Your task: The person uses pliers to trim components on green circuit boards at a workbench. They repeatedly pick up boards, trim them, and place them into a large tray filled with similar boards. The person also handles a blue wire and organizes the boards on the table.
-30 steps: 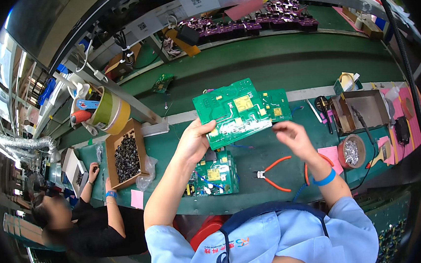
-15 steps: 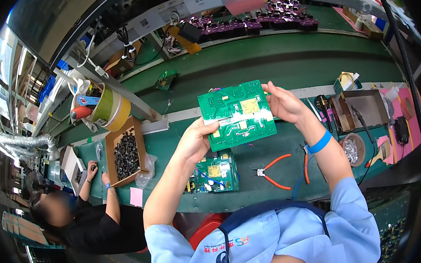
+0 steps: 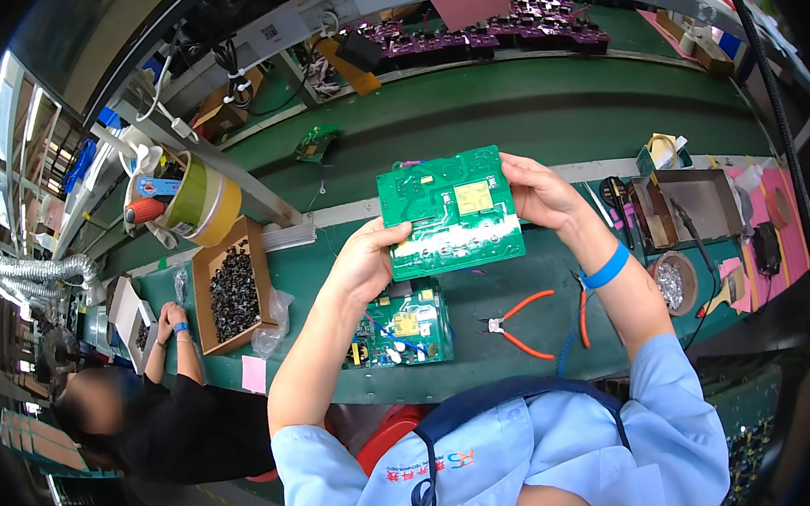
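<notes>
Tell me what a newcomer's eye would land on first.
First, the green circuit board held mid-picture by the left hand, with the right hand at its right edge. Next, the open orange-handled pliers on the bench below, and, at left, a cardboard box of small dark parts.

left hand [image 3: 365,264]: fingertips hidden behind green board [image 3: 445,216] | right fingers [image 3: 527,175], at its edge: grip unclear | lower board [image 3: 406,325], below left fingers: partly covered | black pieces [image 3: 234,293], left of them: too small to identify

One head-worn fisheye view — facing down, near the held circuit board [image 3: 441,226], wide across the workbench [image 3: 475,357].
</notes>
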The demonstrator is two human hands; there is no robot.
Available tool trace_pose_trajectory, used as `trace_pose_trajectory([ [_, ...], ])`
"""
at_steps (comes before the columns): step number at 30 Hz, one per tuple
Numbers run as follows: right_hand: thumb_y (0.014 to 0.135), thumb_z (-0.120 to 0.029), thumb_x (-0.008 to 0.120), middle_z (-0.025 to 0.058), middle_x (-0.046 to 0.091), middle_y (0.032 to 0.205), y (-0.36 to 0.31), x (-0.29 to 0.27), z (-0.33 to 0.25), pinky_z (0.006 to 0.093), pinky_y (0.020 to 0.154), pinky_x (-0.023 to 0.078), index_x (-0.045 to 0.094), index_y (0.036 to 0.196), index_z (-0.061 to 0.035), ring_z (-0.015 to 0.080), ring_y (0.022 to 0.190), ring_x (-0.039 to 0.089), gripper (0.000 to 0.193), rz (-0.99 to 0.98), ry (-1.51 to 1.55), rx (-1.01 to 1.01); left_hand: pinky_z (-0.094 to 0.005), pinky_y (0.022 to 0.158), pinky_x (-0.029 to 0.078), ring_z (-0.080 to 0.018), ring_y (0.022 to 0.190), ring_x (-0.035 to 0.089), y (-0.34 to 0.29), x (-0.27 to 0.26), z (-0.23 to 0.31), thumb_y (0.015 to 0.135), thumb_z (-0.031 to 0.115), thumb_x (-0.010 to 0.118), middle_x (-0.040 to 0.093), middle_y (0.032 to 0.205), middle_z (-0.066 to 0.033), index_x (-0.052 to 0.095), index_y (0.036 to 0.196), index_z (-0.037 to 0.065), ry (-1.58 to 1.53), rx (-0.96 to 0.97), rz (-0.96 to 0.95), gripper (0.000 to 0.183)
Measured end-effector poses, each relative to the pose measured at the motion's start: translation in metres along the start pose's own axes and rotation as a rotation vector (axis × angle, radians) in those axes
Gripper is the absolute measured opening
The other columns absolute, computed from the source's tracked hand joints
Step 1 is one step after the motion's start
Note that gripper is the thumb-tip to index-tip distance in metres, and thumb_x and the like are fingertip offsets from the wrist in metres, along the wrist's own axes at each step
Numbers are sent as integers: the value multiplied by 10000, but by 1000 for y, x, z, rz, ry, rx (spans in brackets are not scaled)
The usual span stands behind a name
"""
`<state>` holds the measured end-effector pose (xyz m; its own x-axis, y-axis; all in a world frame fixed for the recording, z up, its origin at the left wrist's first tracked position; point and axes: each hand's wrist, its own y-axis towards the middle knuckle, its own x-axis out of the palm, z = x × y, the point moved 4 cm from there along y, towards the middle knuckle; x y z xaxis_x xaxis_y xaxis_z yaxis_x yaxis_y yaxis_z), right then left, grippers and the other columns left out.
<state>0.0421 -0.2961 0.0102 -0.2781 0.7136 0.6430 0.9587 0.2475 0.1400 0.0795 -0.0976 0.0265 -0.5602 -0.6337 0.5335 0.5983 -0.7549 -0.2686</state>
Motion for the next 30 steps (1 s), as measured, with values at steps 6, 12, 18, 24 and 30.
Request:
trace_pose_trajectory([
  [6,840,-216,457,83,466,1119,-1,-3,1,321,842,398,345,1186,9,164,990,478,428,20,45,8,-333,812,425,-203,931,535,5,-4,-3,840,164,448,530,1042,-129,451,1072,-24,22,0,52,299],
  [12,866,-218,411,56,529,1016,-1,-6,4,306,748,448,425,1118,-16,128,861,534,323,98,51,16,-358,868,375,-209,1017,478,6,-1,-5,859,316,401,487,1124,-91,400,1159,35,-81,-15,32,411],
  [18,869,-277,398,75,557,982,2,-14,11,319,734,457,476,1055,-30,154,865,550,319,130,115,65,-344,828,412,-203,948,521,8,-9,-4,845,211,442,521,1060,-117,438,1093,-17,-18,-36,35,337],
  [24,864,-316,399,76,570,958,7,-18,15,320,717,466,499,1010,-44,174,859,561,324,162,139,94,-329,800,433,-194,902,542,10,-14,-6,834,134,449,538,1016,-124,447,1056,-37,-28,-34,45,280],
  [30,864,-329,395,77,572,943,8,-24,15,306,686,473,503,996,-49,169,827,569,328,169,124,80,-323,789,439,-186,896,547,11,-7,0,798,142,511,545,1010,-118,460,1045,-41,61,-33,-33,312],
])
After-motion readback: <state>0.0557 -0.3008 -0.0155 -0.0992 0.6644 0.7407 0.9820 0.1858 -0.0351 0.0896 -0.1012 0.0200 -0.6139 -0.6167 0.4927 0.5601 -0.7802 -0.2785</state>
